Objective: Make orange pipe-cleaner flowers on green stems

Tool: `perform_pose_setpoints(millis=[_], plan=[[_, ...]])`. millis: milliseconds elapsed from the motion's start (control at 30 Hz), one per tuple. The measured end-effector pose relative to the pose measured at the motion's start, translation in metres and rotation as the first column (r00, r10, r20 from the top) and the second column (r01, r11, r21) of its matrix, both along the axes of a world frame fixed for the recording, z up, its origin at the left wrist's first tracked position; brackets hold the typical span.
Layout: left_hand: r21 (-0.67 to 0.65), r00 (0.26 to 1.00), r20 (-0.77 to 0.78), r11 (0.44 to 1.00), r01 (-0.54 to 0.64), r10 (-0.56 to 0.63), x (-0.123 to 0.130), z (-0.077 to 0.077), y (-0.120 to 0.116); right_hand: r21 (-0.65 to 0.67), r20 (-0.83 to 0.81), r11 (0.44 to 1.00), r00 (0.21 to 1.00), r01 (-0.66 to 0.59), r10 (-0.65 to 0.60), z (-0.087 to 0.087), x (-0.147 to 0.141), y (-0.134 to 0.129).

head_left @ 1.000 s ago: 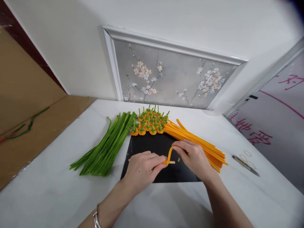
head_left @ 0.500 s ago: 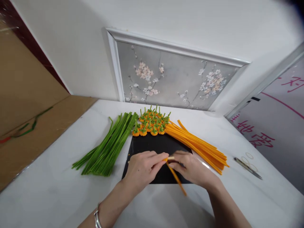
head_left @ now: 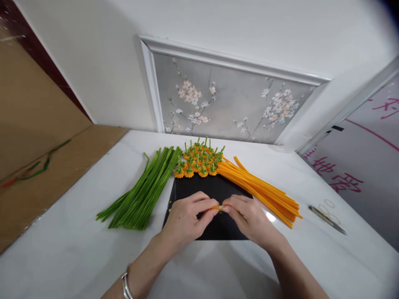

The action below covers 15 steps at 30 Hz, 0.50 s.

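Note:
Over a black mat point(head_left: 205, 191), my left hand point(head_left: 190, 216) pinches an orange pipe cleaner point(head_left: 215, 207) wound on a short pale stick point(head_left: 221, 208). From the other side, the thumb and forefinger of my right hand point(head_left: 249, 216) close on the stick's end. The fingertips of both hands nearly meet there and hide most of the winding. Beyond the mat stands a cluster of small orange pumpkin shapes point(head_left: 203, 171) with green stems, made of pipe cleaner.
A bundle of green pipe cleaners point(head_left: 143, 191) lies on the left and a bundle of orange pipe cleaners point(head_left: 262, 189) on the right. Tweezers point(head_left: 327, 220) and thin rubber bands point(head_left: 328, 203) are at far right. Cardboard point(head_left: 62, 166) borders the white table point(head_left: 77, 257).
My right hand has come in against the stick, its fingers now pinching the end. The loose orange tail that hung toward me between the hands no longer shows.

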State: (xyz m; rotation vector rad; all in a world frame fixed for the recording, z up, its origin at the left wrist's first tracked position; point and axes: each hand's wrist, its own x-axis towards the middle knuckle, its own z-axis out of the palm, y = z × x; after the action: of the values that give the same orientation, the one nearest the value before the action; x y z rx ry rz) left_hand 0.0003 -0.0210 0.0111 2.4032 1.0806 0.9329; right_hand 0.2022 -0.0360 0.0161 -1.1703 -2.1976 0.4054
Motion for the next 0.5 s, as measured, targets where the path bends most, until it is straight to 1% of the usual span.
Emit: perform_pose_setpoints(millis=[133, 300, 433, 500], plan=[[-0.041, 0.998, 0.059, 0.999, 0.031, -0.029, -0.002, 0.003, -0.001, 0.037, 0.001, 0.999, 1.000, 0.024, -0.024, -0.001, 0.000, 0.001], [-0.097, 0.993, 0.104, 0.993, 0.073, -0.063, -0.002, 0.007, -0.002, -0.004, -0.040, 0.998, 0.998, 0.056, -0.057, -0.002, 0.002, 0.002], [-0.144, 0.984, 0.162, 0.984, 0.104, -0.081, -0.004, 0.008, 0.002, -0.101, -0.118, 0.995, 0.993, -0.029, 0.017, -0.007, 0.007, 0.006], [-0.156, 0.978, 0.200, 0.983, 0.096, -0.064, -0.004, 0.008, 0.004, -0.177, -0.092, 0.981, 0.994, -0.080, 0.064, -0.010, 0.007, 0.008]])
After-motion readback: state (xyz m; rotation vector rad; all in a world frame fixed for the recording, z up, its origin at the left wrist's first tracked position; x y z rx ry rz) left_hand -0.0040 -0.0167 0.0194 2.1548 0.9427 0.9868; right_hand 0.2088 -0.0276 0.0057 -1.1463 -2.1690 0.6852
